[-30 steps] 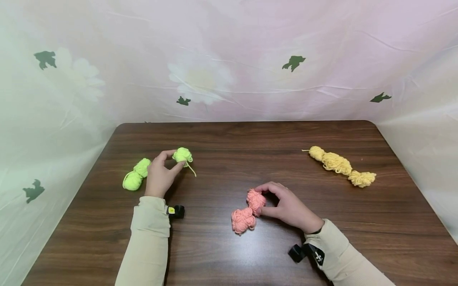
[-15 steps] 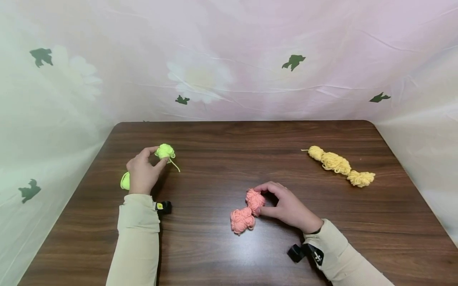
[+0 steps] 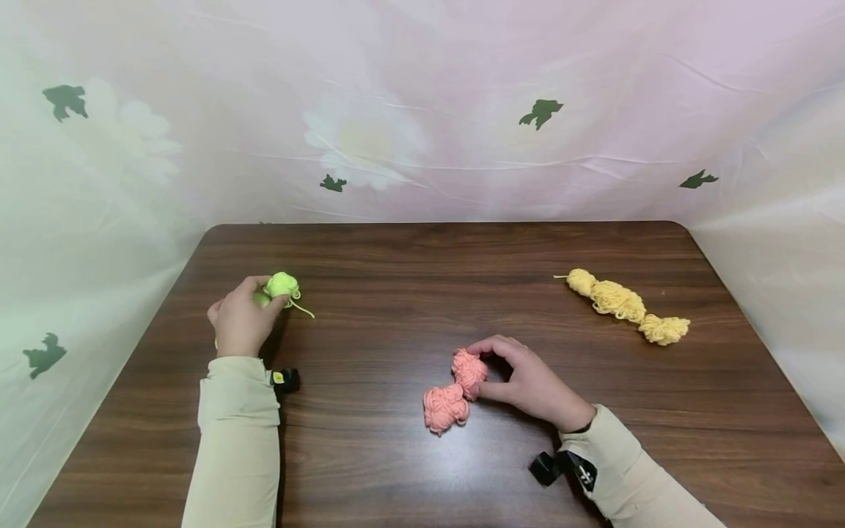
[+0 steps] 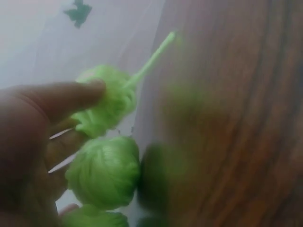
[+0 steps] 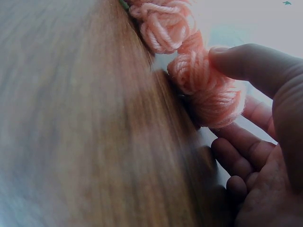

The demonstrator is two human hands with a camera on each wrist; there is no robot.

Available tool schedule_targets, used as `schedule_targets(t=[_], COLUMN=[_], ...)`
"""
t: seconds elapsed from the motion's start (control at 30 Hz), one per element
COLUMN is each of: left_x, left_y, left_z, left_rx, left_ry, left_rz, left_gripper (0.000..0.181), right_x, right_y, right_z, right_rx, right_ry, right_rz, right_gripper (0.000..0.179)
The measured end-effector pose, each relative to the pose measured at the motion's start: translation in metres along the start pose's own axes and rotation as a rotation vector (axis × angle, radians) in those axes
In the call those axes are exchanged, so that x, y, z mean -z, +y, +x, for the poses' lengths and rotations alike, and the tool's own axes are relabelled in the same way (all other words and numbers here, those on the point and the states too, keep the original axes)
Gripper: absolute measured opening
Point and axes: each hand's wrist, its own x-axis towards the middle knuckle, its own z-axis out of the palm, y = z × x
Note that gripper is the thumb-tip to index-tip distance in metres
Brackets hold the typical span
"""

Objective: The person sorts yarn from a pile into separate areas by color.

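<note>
At the left of the table, my left hand pinches a small lime green yarn ball between thumb and fingers, its loose tail trailing right. In the left wrist view a second green yarn ball sits right beside the held one, with part of a third at the frame's lower edge; from the head the hand mostly covers these. Nearer the middle, my right hand grips a coral pink yarn ball with thumb and fingers. Against it, on its near left, lies another pink yarn ball.
Three yellow yarn balls lie in a slanting row at the right, the middle one the longest. The brown wood table meets a flowered fabric backdrop behind and at both sides.
My left hand has carried its green yarn ball leftward, up to the other green balls, which it now mostly hides in the head view. The right hand and pink balls have stayed put.
</note>
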Motion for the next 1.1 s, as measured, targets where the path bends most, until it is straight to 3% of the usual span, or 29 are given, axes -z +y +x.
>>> schedule_targets(t=[0.3, 0.7, 0.9, 1.1], left_x=[0.001, 0.0, 0.002, 0.004], left_y=[-0.008, -0.01, -0.006, 0.008], left_z=[-0.001, -0.003, -0.005, -0.007], left_rx=[0.051, 0.029, 0.019, -0.063], left_ry=[-0.067, -0.058, -0.039, 0.037], left_rz=[0.076, 0.073, 0.008, -0.113], left_gripper=[0.054, 0.056, 0.055, 0.051], right_x=[0.0, 0.0, 0.0, 0.001], right_y=[-0.002, 0.0, 0.0, 0.0], right_z=[0.0, -0.001, -0.001, -0.002], right_rx=[0.0, 0.005, -0.001, 0.002], right_ry=[0.001, -0.002, -0.01, -0.002], right_rz=[0.005, -0.005, 0.003, 0.007], right_gripper=[0.045, 0.047, 0.046, 0.046])
